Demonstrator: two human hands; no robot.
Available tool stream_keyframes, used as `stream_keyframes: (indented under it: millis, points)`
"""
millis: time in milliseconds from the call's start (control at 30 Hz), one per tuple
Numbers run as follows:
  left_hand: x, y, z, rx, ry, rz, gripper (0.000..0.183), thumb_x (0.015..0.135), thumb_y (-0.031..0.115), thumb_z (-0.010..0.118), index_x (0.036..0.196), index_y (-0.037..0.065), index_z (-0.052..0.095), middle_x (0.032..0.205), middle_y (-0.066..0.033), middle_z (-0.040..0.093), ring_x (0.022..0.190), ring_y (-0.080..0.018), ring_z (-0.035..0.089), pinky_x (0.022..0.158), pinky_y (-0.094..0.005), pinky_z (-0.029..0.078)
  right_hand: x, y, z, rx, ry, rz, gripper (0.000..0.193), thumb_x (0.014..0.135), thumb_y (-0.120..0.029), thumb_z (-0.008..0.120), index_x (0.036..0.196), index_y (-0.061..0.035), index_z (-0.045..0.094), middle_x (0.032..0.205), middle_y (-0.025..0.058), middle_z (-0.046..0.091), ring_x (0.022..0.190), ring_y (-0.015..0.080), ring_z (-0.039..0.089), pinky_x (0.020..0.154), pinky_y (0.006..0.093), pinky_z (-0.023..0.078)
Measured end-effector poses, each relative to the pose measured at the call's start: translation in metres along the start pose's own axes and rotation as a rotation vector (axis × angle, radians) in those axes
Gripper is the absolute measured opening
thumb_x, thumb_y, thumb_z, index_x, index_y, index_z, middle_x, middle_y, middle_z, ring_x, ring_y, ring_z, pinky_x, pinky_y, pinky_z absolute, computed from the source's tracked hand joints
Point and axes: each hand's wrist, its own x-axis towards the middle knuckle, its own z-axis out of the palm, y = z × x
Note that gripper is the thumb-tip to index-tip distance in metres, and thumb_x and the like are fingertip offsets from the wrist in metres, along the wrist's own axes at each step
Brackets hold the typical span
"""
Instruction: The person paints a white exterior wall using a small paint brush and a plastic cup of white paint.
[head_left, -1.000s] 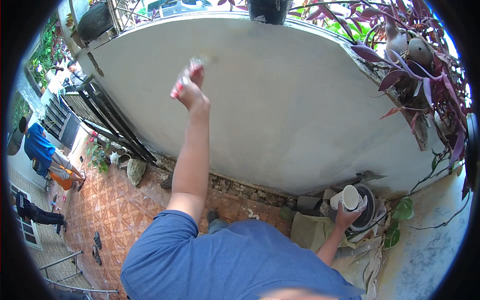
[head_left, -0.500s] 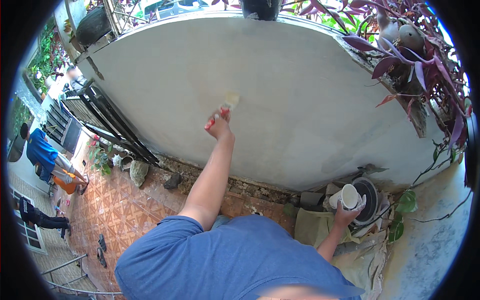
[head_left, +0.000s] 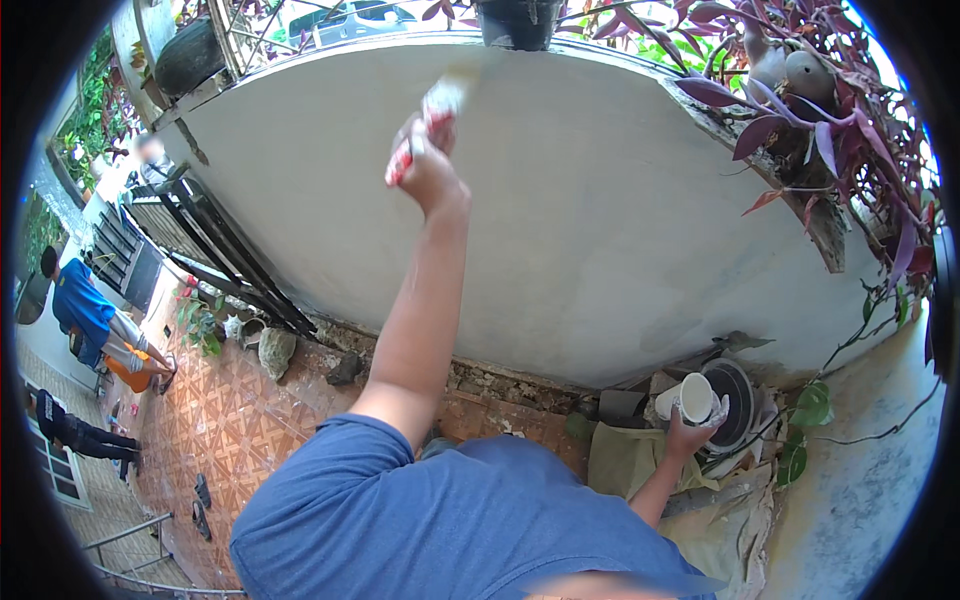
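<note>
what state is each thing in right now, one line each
left hand, raised, closed around brush
brush, held up near wall, bristles blurred
right hand, gripping cup
cup, open-topped, contents unclear
bucket, uncovered, dark inside
wall, patchy off-white and grey
cloth, spread out, creased
black pot, upright on wall top
sandals, off feet, on floor

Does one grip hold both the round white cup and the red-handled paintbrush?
No: the right grip holds the cup, and the left grip holds the paintbrush.
</note>
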Motion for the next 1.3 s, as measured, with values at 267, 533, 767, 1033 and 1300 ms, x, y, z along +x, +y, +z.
stream_keyframes:
  millis: [267, 533, 767, 1033, 1300]
  points:
    - [-0.028, -0.116, -0.209, 0.212, 0.430, -0.483, 0.023, 0.083, -0.004, 0.050, 0.070, 0.010, 0.037, 0.078, -0.0118, 0.059, 0.071, -0.0275, 0.064, 0.068, -0.0411, 0.057, -0.003, 0.008, -0.007, -0.046, 0.001, -0.023, 0.089, 0.062, -0.007, 0.078, 0.136, -0.0006, 0.030, 0.121, 0.0163, 0.049, 0.113, 0.0291, 0.050, 0.099, 0.0401, 0.037]
    - [0.007, -0.006, -0.002, -0.040, 0.017, -0.129, 0.018, 0.087, 0.004, 0.049, 0.103, -0.005, 0.051, 0.093, -0.0156, 0.061, 0.085, -0.0254, 0.064, 0.077, -0.0348, 0.057, 0.005, -0.002, -0.015, -0.037, 0.057, 0.029, 0.090, 0.059, -0.010, 0.079, 0.135, 0.0006, 0.032, 0.123, 0.0165, 0.049, 0.115, 0.0303, 0.048, 0.101, 0.0412, 0.035]
    - [0.003, -0.018, -0.028, 0.003, -0.046, -0.145, 0.022, 0.089, 0.011, 0.052, 0.104, -0.005, 0.054, 0.097, -0.0137, 0.062, 0.085, -0.0242, 0.065, 0.077, -0.0335, 0.056, 0.005, -0.005, -0.009, -0.019, 0.023, 0.004, 0.091, 0.058, -0.010, 0.079, 0.134, 0.0021, 0.032, 0.121, 0.0159, 0.050, 0.115, 0.0294, 0.049, 0.100, 0.0402, 0.036]
    - [-0.084, -0.118, -0.231, 0.478, 0.345, -0.603, 0.012, 0.087, 0.002, 0.046, 0.077, 0.005, 0.053, 0.084, -0.0132, 0.063, 0.074, -0.0263, 0.064, 0.065, -0.0345, 0.056, 0.004, -0.006, -0.009, 0.017, 0.031, 0.032, 0.090, 0.057, -0.008, 0.079, 0.134, 0.0019, 0.033, 0.120, 0.0160, 0.050, 0.113, 0.0299, 0.049, 0.099, 0.0405, 0.036]
    - [-0.007, -0.038, -0.031, -0.011, -0.086, -0.317, 0.013, 0.088, 0.004, 0.046, 0.100, -0.002, 0.050, 0.084, -0.0153, 0.062, 0.071, -0.0242, 0.064, 0.069, -0.0335, 0.056, 0.006, -0.012, -0.011, 0.014, 0.030, 0.037, 0.090, 0.057, -0.006, 0.077, 0.135, 0.0013, 0.032, 0.121, 0.0170, 0.049, 0.115, 0.0304, 0.048, 0.101, 0.0409, 0.035]
